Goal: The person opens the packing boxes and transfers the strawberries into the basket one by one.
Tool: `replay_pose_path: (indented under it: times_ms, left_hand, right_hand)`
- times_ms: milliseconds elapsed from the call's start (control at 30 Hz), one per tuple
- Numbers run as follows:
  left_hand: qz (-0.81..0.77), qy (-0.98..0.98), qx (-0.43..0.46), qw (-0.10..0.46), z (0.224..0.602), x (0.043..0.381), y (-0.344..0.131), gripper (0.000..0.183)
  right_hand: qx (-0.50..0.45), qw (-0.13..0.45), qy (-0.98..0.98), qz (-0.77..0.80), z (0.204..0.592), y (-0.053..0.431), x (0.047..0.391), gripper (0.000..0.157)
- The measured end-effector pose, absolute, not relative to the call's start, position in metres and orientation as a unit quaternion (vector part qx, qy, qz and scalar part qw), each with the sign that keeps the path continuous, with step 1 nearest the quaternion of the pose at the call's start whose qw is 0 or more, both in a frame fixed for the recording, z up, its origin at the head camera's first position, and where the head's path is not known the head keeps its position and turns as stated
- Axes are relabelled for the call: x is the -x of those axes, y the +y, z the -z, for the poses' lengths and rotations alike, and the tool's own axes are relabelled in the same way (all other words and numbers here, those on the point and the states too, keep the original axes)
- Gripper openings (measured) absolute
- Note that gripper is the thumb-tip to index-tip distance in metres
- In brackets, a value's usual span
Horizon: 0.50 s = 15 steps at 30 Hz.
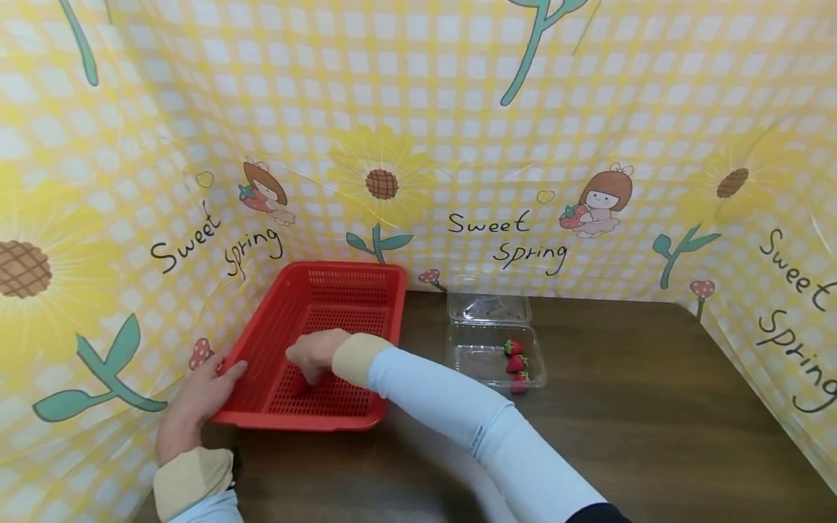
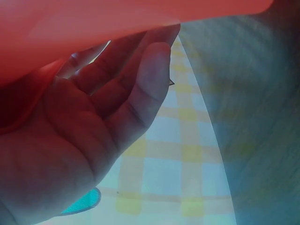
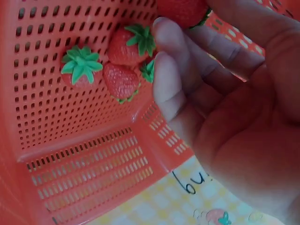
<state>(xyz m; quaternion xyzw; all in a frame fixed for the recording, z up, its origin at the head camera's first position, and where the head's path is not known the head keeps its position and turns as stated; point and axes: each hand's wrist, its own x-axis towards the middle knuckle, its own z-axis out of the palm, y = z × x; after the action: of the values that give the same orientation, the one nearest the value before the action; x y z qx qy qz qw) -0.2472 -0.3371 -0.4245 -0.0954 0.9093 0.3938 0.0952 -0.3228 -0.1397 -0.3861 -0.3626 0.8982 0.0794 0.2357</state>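
Note:
My right hand [image 1: 318, 354] reaches down into a red plastic basket [image 1: 307, 421] and holds a strawberry [image 3: 182, 10] between thumb and fingers, low over the basket's floor. Below the fingers a red strawberry [image 1: 300, 385] shows in the head view. Beside the fingers in the right wrist view, several strawberries lie on the slotted floor, among them one with its green leaves up [image 3: 80, 68] and another on its side [image 3: 121, 82]. My left hand [image 1: 204, 392] grips the basket's left rim, the thumb over the edge and the fingers [image 2: 110, 70] underneath.
Right of the basket, a clear plastic box [image 1: 477, 356] stands with its lid [image 1: 489, 309] folded back; three strawberries [image 1: 516, 363] are in its right side. The brown table [image 1: 621, 407] meets a yellow checked cloth [image 1: 458, 160] at the back and sides.

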Motion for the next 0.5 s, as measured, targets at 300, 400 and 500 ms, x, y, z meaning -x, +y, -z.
replay_pose_path:
  times_ms: [300, 400, 500]
  left_hand:
    - [-0.404, 0.903, 0.102, 0.102, 0.4243, 0.2474, -0.3373, 0.075]
    - [-0.410, 0.900, 0.104, 0.104, 0.4240, 0.2466, -0.3370, 0.076]
    - [-0.416, 0.898, 0.102, 0.104, 0.4230, 0.2450, -0.3367, 0.075]
  right_hand:
    - [0.366, 0.218, 0.895, -0.128, 0.3951, -0.1431, 0.3169, 0.012]
    - [0.360, 0.220, 0.899, -0.117, 0.3936, -0.1433, 0.3175, 0.011]
    - [0.364, 0.212, 0.900, -0.108, 0.3892, -0.1441, 0.3173, 0.011]
